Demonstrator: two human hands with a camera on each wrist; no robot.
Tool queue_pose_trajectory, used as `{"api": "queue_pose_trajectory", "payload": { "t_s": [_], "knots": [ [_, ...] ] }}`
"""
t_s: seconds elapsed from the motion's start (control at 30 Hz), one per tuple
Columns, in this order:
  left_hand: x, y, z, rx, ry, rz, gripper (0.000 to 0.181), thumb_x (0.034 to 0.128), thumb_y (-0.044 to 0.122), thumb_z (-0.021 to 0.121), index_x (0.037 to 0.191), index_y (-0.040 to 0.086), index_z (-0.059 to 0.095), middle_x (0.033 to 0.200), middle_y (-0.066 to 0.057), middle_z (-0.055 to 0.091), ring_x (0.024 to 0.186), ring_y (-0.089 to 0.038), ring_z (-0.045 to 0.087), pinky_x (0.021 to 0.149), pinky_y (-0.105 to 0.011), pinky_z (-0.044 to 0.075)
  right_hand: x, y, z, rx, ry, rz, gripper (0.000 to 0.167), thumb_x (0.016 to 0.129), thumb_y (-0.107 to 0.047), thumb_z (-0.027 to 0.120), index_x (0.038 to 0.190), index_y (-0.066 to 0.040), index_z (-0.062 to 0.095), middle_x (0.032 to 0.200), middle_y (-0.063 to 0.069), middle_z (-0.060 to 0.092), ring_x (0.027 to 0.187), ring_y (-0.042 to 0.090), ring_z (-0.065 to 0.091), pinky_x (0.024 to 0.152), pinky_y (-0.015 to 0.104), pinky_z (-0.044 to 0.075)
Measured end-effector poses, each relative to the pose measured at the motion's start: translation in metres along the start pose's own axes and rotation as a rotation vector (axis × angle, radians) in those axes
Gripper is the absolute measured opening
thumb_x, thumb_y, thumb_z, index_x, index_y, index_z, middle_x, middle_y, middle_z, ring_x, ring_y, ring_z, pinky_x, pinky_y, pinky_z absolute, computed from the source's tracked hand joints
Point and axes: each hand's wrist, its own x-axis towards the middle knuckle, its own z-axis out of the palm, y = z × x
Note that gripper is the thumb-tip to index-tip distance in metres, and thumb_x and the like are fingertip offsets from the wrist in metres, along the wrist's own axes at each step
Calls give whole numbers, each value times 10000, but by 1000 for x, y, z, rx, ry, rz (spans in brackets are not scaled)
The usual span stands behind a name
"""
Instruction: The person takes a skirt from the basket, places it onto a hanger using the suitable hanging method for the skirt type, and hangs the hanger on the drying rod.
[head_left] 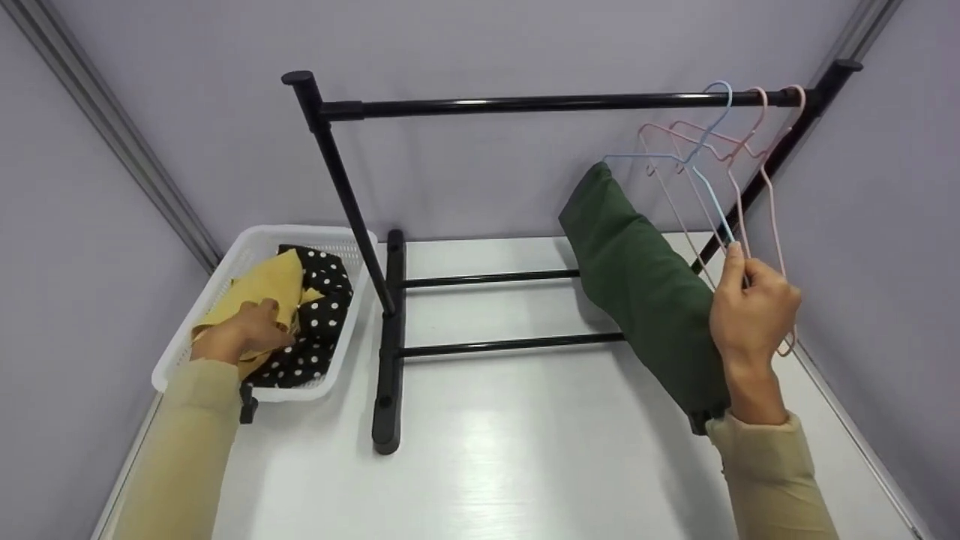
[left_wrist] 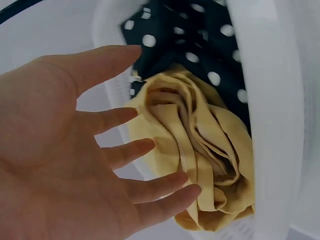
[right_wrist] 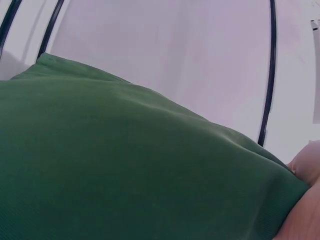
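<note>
In the head view my left hand [head_left: 251, 328] is over a yellow garment [head_left: 264, 281] in a white basket [head_left: 171, 352]. Its fingers are spread in the left wrist view, with no cloth between them; the bunched yellow cloth [left_wrist: 200, 150] lies just past the fingertips. Black polka-dot fabric [left_wrist: 192, 42] is beside it. At the right, my right hand [head_left: 754, 307] grips the lower end of a blue hanger [head_left: 709, 187], thumb upward. Dark green cloth [head_left: 645, 277] hangs from this hanger, and it fills much of the right wrist view, where only part of the hand shows.
The hanger's hook is over the black rack's top bar [head_left: 487, 105]. Two pink hangers [head_left: 772, 195] hang close behind, to its right. The rack's left foot [head_left: 388, 405] stands near the basket on the white floor [head_left: 480, 465]. Walls enclose the back and sides.
</note>
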Motion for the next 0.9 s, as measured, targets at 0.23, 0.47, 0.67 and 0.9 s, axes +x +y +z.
{"api": "queue_pose_trajectory", "payload": {
  "t_s": [0.23,0.47,0.67,0.9],
  "knots": [
    [-5,1,-8,-49,38,-150,1037,945,311,632,1584,-46,-103,1516,-475,-227,1119,-605,499,849,-670,472,-8,8,2,-35,-28,24,593,1050,-404,528,557,-88,434,538,46,383,503,201,332,479,314,194],
    [-7,-13,-14,-32,-16,-190,1118,927,330,713,1552,-106,-105,1465,-560,13,1298,-694,292,982,-706,423,-12,10,-1,-24,-110,4,566,1064,-391,500,602,-62,505,573,87,453,544,224,395,537,357,251],
    [-9,-28,-8,-27,-26,-214,1109,903,268,739,1537,-135,-77,1444,-549,152,1265,-665,352,994,-688,430,-14,9,0,-9,-188,-17,557,1065,-375,496,610,-55,514,578,91,469,563,242,406,541,350,262],
    [-12,-27,-9,-36,-3,-207,1033,951,436,613,1507,-170,-12,1424,-582,57,1255,-661,330,1014,-708,391,-17,10,-2,5,-248,-3,563,1067,-392,491,606,-69,507,568,68,446,538,222,398,526,331,271]
  ]
}}
